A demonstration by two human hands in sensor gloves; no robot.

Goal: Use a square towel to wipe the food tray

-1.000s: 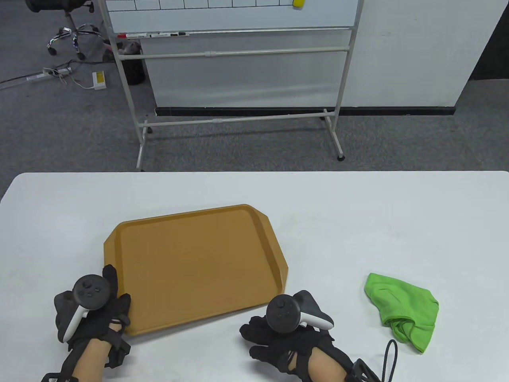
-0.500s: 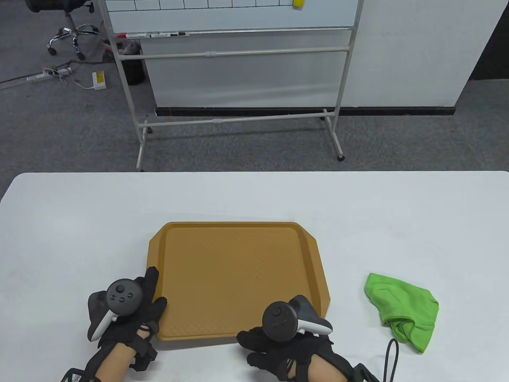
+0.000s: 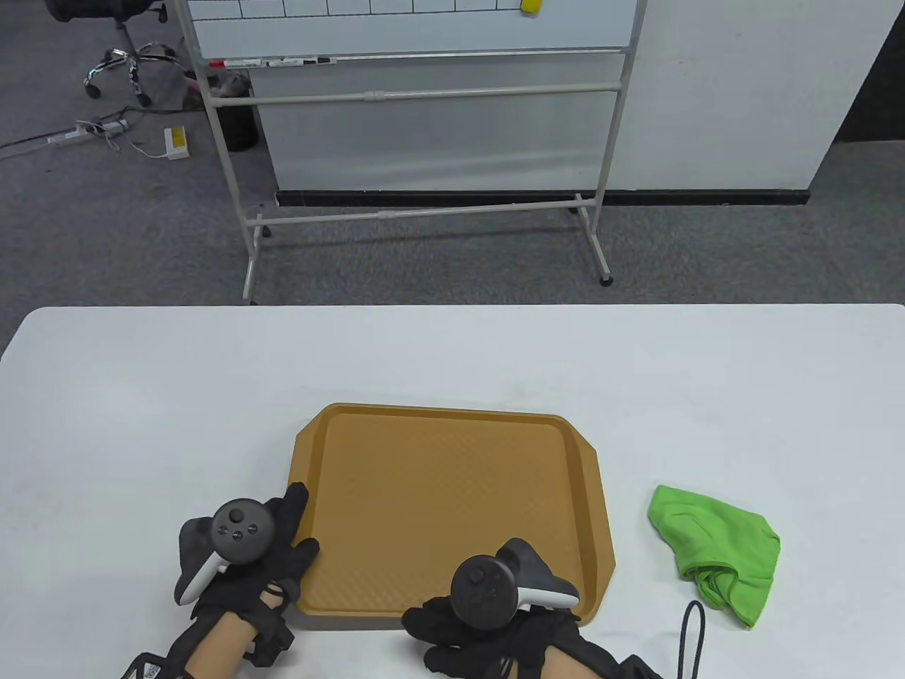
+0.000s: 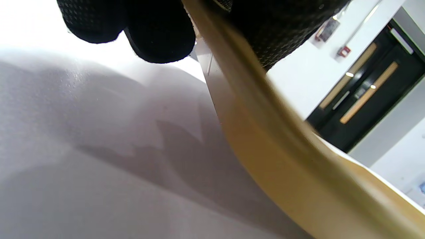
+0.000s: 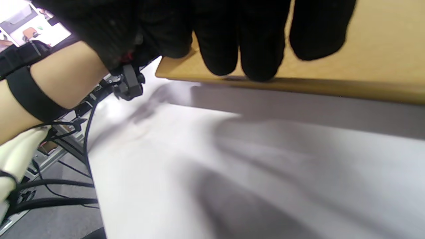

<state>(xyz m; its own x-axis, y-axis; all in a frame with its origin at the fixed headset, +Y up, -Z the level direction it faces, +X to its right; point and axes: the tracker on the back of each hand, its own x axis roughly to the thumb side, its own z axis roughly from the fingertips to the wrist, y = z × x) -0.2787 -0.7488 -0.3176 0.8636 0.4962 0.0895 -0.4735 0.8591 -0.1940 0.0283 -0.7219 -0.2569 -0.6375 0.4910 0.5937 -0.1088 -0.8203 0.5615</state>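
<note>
The brown food tray lies on the white worktop toward six o'clock, near its front edge; the left hand grips the tray's rim at the eight o'clock corner, and the left wrist view shows gloved fingers on both sides of that rim. The right hand holds the tray's near edge at about five o'clock, its fingers curled over the rim in the right wrist view; the green square towel lies crumpled on the worktop at the tray's four o'clock, well apart from both hands.
</note>
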